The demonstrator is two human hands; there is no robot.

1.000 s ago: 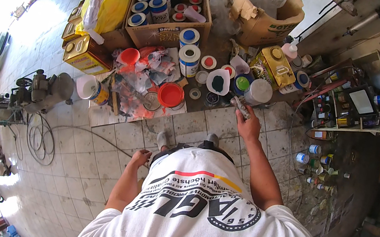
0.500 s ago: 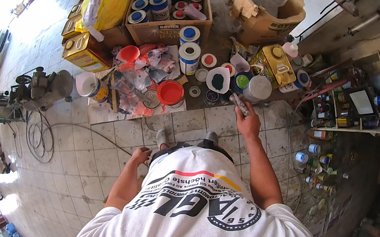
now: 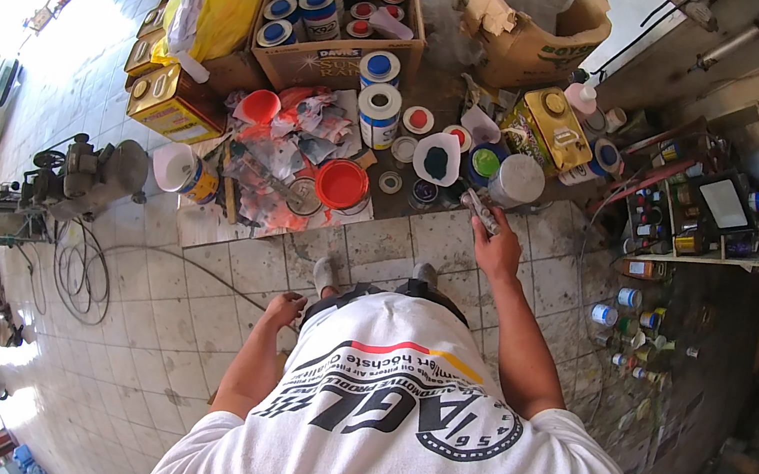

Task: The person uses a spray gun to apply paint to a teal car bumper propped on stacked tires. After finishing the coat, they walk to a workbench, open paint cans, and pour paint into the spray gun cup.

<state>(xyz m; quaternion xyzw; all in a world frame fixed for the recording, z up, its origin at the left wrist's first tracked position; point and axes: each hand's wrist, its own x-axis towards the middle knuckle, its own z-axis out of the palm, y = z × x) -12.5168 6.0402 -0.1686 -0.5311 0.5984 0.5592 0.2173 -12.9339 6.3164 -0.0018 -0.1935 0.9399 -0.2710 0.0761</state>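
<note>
Gripping a small dark tool [image 3: 483, 211] in the right hand [image 3: 498, 253] near the open paint cans [image 3: 486, 163], left hand [image 3: 283, 310] loosely curled, holding nothing.

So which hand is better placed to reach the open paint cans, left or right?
Right, probably. The right hand is stretched forward, holding a small tool just short of the open paint cans. The left hand hangs low by the knee, well back from them.

Cans [image 3: 324, 4] in box [image 3: 333, 66]; box behind lid [image 3: 342, 184]; compressor [image 3: 91, 176] left of lid
</note>
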